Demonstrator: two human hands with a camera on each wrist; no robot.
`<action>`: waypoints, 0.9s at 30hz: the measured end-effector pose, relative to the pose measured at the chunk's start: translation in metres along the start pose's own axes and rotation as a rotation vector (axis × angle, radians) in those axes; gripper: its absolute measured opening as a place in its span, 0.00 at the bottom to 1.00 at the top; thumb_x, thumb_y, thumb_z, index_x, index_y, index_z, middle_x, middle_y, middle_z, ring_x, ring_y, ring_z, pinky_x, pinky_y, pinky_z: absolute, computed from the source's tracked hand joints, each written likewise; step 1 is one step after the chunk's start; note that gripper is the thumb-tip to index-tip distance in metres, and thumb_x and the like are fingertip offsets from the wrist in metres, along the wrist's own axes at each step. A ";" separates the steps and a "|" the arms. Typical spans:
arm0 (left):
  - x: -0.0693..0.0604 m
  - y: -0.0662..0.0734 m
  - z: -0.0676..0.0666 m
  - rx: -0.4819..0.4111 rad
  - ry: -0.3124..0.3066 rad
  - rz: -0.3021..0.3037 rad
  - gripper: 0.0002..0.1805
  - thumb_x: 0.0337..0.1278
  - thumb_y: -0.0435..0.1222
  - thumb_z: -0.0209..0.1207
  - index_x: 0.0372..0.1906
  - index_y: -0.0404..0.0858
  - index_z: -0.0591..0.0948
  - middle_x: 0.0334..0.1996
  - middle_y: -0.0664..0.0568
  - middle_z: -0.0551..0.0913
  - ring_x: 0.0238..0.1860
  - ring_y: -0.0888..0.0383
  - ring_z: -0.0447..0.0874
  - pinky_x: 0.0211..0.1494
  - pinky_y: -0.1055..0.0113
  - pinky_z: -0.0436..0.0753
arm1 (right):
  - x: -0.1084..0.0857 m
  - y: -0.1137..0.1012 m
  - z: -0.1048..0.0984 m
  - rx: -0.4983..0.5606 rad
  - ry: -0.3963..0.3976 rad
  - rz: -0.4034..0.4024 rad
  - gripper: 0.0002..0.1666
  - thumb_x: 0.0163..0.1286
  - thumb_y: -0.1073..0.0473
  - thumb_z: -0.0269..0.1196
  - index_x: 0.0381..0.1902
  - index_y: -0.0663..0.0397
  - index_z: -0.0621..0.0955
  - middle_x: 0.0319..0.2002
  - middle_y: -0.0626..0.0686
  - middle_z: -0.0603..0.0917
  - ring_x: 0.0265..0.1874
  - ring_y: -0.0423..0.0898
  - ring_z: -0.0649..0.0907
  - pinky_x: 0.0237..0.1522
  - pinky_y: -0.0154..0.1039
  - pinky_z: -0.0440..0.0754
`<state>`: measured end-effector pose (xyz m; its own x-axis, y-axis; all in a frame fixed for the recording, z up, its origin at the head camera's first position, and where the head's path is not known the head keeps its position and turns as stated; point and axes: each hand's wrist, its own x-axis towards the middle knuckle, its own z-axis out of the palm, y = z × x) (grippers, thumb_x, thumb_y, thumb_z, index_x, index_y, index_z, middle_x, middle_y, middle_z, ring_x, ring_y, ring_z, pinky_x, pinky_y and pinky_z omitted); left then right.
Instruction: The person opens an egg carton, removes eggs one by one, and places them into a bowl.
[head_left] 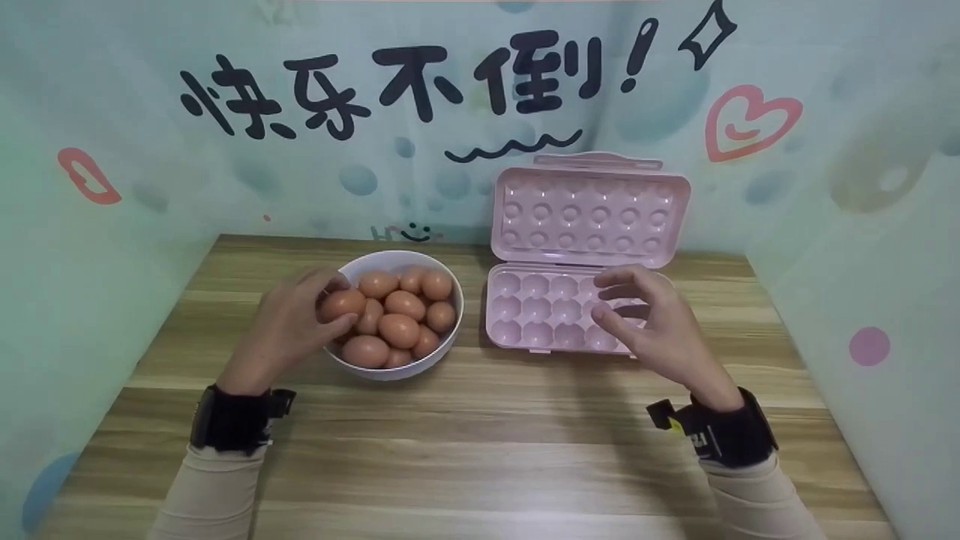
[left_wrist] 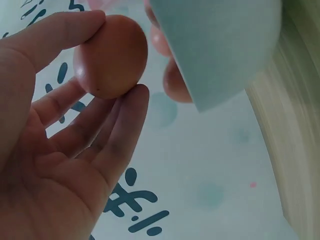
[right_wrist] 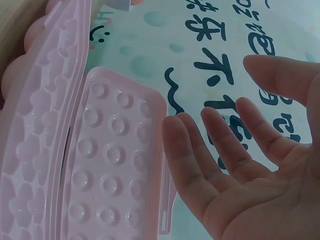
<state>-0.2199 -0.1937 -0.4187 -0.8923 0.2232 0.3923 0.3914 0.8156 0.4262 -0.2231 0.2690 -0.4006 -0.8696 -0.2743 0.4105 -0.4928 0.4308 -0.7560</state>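
Note:
My left hand [head_left: 289, 322] pinches a brown egg [left_wrist: 112, 57] between thumb and fingertips, at the left rim of a white bowl [head_left: 456, 330]. Several more brown eggs [head_left: 399, 330] are heaped in that bowl. My right hand [head_left: 652, 322] hovers over the right part of a pink egg carton [head_left: 536, 307], its fingers spread and nothing between them. The carton's lid [head_left: 592, 217] stands raised behind its base. Bare cups show in the base; those at the right are hidden by the hand. In the right wrist view the loosely bent fingers [right_wrist: 182, 150] are plainly empty.
Both bowl and carton stand on a wooden table [head_left: 420, 450], bowl left, carton right. A printed pale green backdrop [head_left: 420, 180] rises behind the table and along both sides. Dark bands with small cameras [head_left: 236, 420] sit on both wrists.

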 end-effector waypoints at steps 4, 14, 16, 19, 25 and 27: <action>-0.007 -0.007 -0.002 0.019 -0.033 -0.019 0.21 0.60 0.32 0.73 0.56 0.30 0.82 0.51 0.36 0.85 0.55 0.37 0.81 0.58 0.41 0.80 | 0.000 0.000 0.000 -0.001 -0.001 0.001 0.21 0.71 0.66 0.72 0.60 0.61 0.82 0.56 0.56 0.85 0.54 0.58 0.86 0.53 0.37 0.87; -0.013 -0.011 0.003 -0.005 -0.045 -0.101 0.22 0.64 0.38 0.73 0.55 0.28 0.82 0.50 0.35 0.82 0.52 0.38 0.79 0.55 0.41 0.80 | 0.000 0.000 0.000 -0.007 -0.005 -0.004 0.21 0.71 0.66 0.71 0.59 0.61 0.82 0.56 0.57 0.85 0.54 0.57 0.86 0.52 0.35 0.87; -0.014 -0.011 0.005 0.003 -0.038 -0.096 0.22 0.63 0.39 0.73 0.53 0.29 0.82 0.49 0.35 0.82 0.50 0.39 0.79 0.53 0.42 0.81 | 0.000 0.001 0.000 -0.006 -0.005 -0.005 0.21 0.71 0.66 0.71 0.59 0.62 0.81 0.56 0.57 0.85 0.54 0.57 0.86 0.52 0.35 0.87; -0.016 -0.011 0.007 0.011 -0.040 -0.098 0.22 0.64 0.41 0.73 0.52 0.29 0.82 0.49 0.36 0.82 0.49 0.40 0.79 0.52 0.44 0.81 | 0.000 0.002 0.000 -0.002 -0.007 -0.008 0.21 0.70 0.67 0.71 0.59 0.63 0.81 0.56 0.57 0.85 0.54 0.58 0.86 0.52 0.34 0.87; -0.018 -0.012 0.007 0.004 -0.069 -0.114 0.22 0.69 0.45 0.70 0.54 0.32 0.82 0.48 0.41 0.81 0.45 0.45 0.77 0.46 0.52 0.76 | -0.001 0.003 0.000 -0.011 -0.007 -0.008 0.20 0.70 0.67 0.71 0.59 0.61 0.82 0.55 0.57 0.85 0.53 0.57 0.87 0.52 0.35 0.87; -0.019 -0.013 0.006 0.003 -0.078 -0.118 0.23 0.70 0.47 0.68 0.57 0.33 0.82 0.46 0.42 0.80 0.43 0.47 0.77 0.44 0.54 0.75 | -0.002 0.003 -0.001 -0.024 -0.002 -0.008 0.20 0.70 0.67 0.71 0.58 0.61 0.82 0.55 0.56 0.85 0.53 0.55 0.87 0.51 0.34 0.87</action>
<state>-0.2088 -0.2048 -0.4370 -0.9469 0.1662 0.2752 0.2821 0.8402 0.4631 -0.2229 0.2719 -0.4030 -0.8655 -0.2794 0.4158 -0.5006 0.4486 -0.7404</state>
